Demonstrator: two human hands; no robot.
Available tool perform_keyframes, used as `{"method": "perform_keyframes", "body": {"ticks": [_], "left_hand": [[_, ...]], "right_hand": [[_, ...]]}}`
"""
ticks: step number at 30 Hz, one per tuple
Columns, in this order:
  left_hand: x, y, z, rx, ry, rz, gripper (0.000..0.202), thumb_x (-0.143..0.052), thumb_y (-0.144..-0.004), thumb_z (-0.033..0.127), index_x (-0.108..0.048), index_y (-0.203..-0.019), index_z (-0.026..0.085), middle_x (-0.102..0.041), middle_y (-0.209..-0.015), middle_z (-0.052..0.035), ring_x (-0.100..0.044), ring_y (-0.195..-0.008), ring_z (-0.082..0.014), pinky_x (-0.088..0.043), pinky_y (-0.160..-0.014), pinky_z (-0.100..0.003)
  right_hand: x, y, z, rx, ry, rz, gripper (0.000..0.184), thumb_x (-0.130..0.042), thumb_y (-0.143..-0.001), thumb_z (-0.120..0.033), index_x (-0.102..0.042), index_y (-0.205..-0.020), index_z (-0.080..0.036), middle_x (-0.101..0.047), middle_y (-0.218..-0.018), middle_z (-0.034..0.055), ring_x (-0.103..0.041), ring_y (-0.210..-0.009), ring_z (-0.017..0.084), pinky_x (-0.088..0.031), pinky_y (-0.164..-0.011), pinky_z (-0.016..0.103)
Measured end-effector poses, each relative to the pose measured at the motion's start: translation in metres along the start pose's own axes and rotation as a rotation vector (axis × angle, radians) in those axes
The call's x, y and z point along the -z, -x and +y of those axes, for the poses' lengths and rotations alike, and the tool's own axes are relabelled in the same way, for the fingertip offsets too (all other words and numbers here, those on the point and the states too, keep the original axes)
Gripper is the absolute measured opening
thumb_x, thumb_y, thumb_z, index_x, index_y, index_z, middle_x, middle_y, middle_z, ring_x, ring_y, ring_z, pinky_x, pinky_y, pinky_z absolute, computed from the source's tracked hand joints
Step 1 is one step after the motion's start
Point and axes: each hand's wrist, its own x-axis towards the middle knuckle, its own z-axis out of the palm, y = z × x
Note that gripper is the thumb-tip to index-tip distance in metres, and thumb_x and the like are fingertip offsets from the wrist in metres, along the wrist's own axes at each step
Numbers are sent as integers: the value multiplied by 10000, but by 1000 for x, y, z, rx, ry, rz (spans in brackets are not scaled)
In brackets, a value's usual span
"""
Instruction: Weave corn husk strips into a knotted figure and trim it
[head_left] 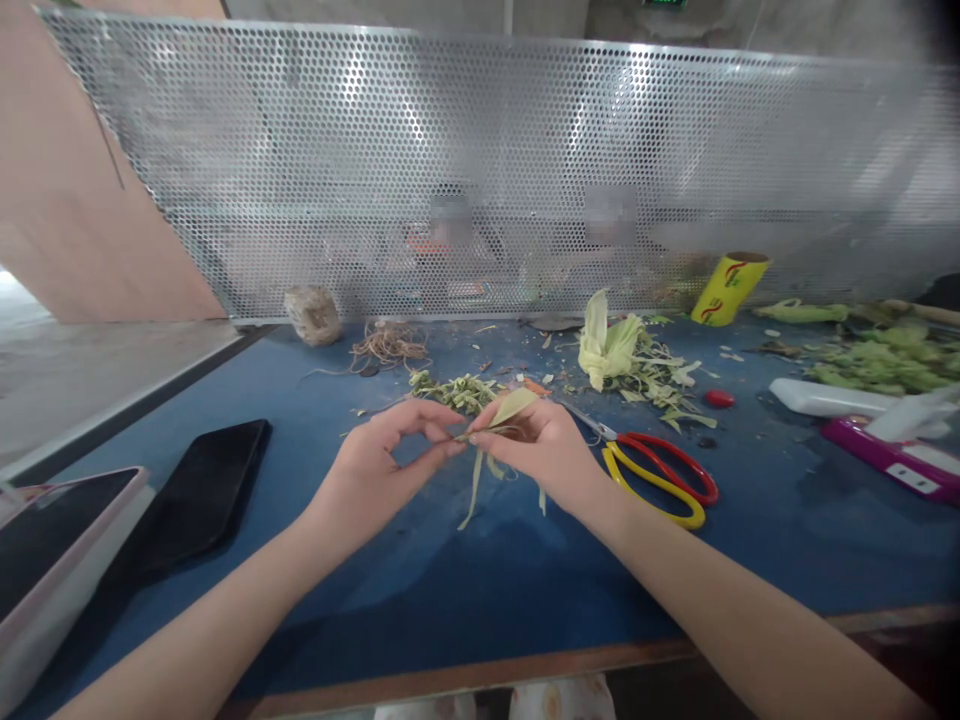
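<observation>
Both hands meet over the middle of the blue table. My left hand (pixel 401 445) pinches the thin end of a pale green strip of what looks like corn husk (pixel 513 405) between thumb and fingertips. Closed on the same husk just to the right is my right hand (pixel 541 445), with a broad leaf tip standing up above its fingers and narrow strips hanging below. Behind the hands lies a small pile of twisted green pieces (pixel 461 390). Scissors (pixel 664 478) with one red and one yellow handle rest beside my right hand, their blades partly hidden.
At the left lie a black phone (pixel 199 495) and a pink-edged device (pixel 64 560). Farther back are a string roll (pixel 313 315), tangled twine (pixel 390 345), a husk bunch (pixel 611 345) and a yellow tube (pixel 727 290). A purple-and-white object (pixel 892 460) is right. A perforated metal screen (pixel 300 150) borders the back.
</observation>
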Motion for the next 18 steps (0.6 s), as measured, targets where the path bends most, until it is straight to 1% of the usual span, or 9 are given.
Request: {"method": "perform_keyframes", "body": {"ticks": [3,5,7,10,12,13,15,17,18], "left_hand": [[4,1,-2,-16,-27,-9,177,-568,-754,278,-584,-923,230,-621,-690,17,-602,-731,-155,-470,-689,-285],[7,0,-3,-33,-39,-5,166,-567,-754,276,-585,-915,237,-614,-688,22,-600,-768,-160,-460,-734,-298],[10,-1,-2,-38,-38,-9,153,-563,-754,267,-586,-901,230,-597,-684,23,-595,-760,-155,-454,-758,-304],[12,-2,2,-1,-12,-65,185,-538,-755,234,-568,-935,204,-575,-686,17,-583,-715,-145,-461,-740,-306],[11,-2,4,34,30,-126,213,-510,-766,225,-553,-971,187,-593,-737,-4,-580,-728,-148,-466,-730,-305],[10,-2,5,45,58,-153,217,-502,-774,234,-550,-979,182,-611,-791,-21,-581,-752,-152,-467,-729,-303],[6,-1,6,42,113,-199,213,-508,-781,271,-552,-967,175,-631,-881,-43,-580,-802,-159,-460,-749,-296],[1,-1,5,47,123,-217,231,-531,-771,313,-559,-952,172,-640,-865,-39,-580,-781,-158,-462,-709,-273],[-1,0,4,54,109,-219,231,-535,-768,327,-568,-936,172,-642,-837,-32,-580,-759,-156,-461,-681,-262]], "right_hand": [[1,-1,3,11,43,64,35,-633,-669,-199,-610,-682,-176,-549,-600,-28,-476,-511,68,-377,-474,202],[2,-1,2,31,62,85,21,-634,-666,-190,-618,-672,-179,-574,-634,-15,-506,-558,82,-403,-517,215],[3,-1,0,44,55,90,21,-642,-663,-190,-628,-678,-184,-596,-670,-8,-523,-598,90,-417,-559,225],[5,0,-3,15,87,44,96,-620,-708,-260,-663,-759,-191,-581,-643,-8,-486,-545,81,-388,-511,219],[5,0,-3,8,172,-16,187,-551,-771,-322,-680,-835,-203,-568,-625,-7,-462,-513,82,-366,-479,218],[5,0,-3,23,219,-45,215,-518,-795,-331,-685,-859,-212,-575,-636,-3,-481,-537,91,-381,-498,223],[4,1,-3,84,284,-106,224,-488,-816,-311,-689,-887,-238,-613,-708,5,-548,-671,122,-432,-611,246],[3,1,-2,131,302,-159,217,-491,-816,-285,-684,-910,-257,-644,-791,8,-570,-819,154,-443,-739,281],[2,1,-2,137,304,-175,218,-491,-816,-283,-681,-921,-261,-652,-825,10,-570,-855,164,-441,-770,296]]}}
